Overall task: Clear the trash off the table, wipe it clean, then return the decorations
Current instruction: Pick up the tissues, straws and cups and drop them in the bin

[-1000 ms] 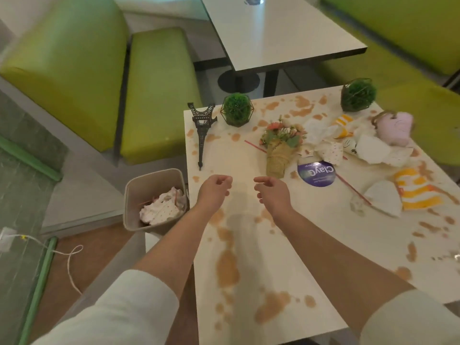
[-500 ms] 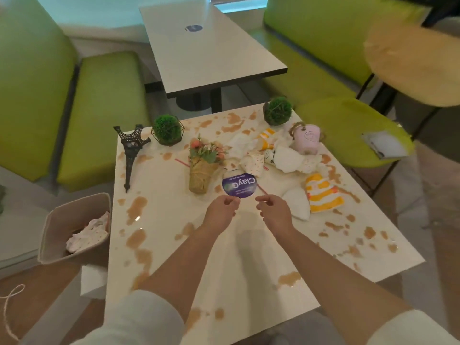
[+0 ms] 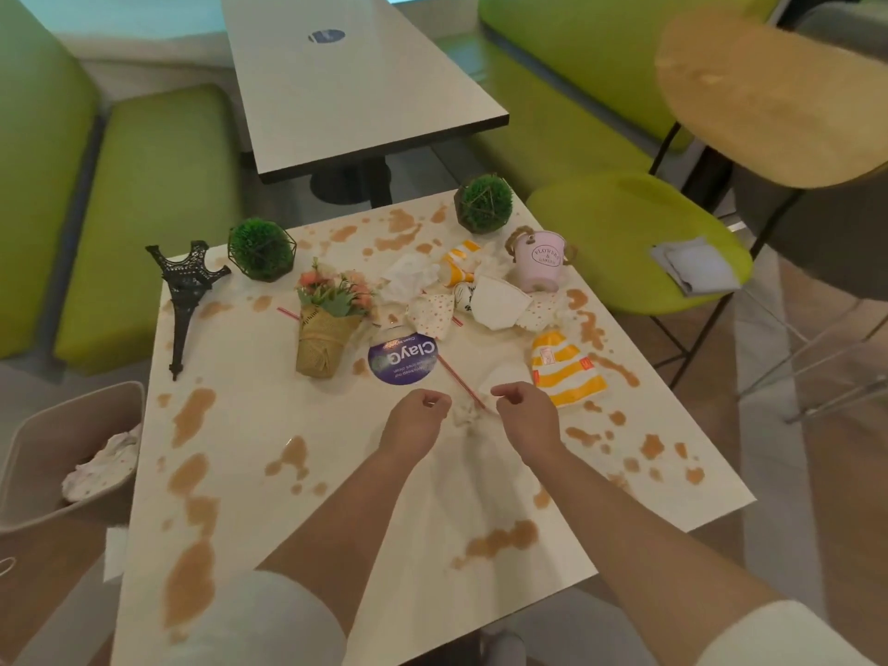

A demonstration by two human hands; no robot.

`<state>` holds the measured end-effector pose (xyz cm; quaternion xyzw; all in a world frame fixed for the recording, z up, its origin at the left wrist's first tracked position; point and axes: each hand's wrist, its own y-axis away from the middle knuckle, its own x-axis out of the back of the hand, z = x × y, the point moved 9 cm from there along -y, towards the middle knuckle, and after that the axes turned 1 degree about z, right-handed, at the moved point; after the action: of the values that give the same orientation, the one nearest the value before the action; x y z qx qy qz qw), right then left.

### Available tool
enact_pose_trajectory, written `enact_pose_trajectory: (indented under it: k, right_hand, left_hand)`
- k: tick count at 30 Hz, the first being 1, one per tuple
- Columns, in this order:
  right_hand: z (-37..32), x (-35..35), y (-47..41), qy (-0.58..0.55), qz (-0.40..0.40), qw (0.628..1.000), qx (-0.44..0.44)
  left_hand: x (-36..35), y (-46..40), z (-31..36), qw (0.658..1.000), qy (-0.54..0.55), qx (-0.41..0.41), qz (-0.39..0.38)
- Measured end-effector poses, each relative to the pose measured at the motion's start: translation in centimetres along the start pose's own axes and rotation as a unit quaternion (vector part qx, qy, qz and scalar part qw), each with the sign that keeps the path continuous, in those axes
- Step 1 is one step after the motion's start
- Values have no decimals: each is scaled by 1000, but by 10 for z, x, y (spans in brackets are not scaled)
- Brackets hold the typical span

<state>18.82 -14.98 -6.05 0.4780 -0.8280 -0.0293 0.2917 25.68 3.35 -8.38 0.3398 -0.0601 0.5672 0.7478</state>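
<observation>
- Head view, table [image 3: 336, 473]: we log a pale square top blotched with brown spills.
- Left hand [image 3: 415, 423] and right hand [image 3: 526, 418]: both hover over the middle of the table with fingers curled in loosely; we see nothing held in either.
- Crumpled tissue [image 3: 465, 415]: lies between the two hands, partly hidden by them.
- Red straw [image 3: 454, 377]: long axis diagonal, running from the purple round sticker [image 3: 402, 360] toward the right hand.
- Striped wrapper [image 3: 567, 374]: flat, just beyond the right hand.
- Paper-cup litter [image 3: 485, 300]: heaped toward the far right, touching the pink bucket [image 3: 537, 264].
- Tower model [image 3: 185, 300]: lying flat, tip pointing toward us, at the left edge.
- Bouquet [image 3: 326, 324]: lying down, flowers pointing away.
- Two green ball plants [image 3: 262, 249] [image 3: 484, 203]: upright along the far edge.
- Bin [image 3: 62, 454]: beside the table's left edge, crumpled paper inside.
</observation>
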Motion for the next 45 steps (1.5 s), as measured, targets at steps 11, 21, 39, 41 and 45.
enact_pose_trajectory:
  k: [11,21,39,41,45]
  right_hand:
    - [2,-12,-34,166,-12,986,15]
    - [-13,-23,-58,198,-15,978,58]
    - [-38,-90,-69,493,-58,863,95]
    - [-38,-88,-70,484,-57,871,66]
    - [-35,-87,-72,466,-61,882,20]
  left_hand:
    - [-36,-26,3,985,-149,-70,-48]
    - [-30,-33,-3,941,-312,-134,3]
    - [9,-50,-31,988,-140,-65,18]
    - [11,-50,-33,989,-134,-61,20]
    - [14,-51,-36,986,-147,-72,26]
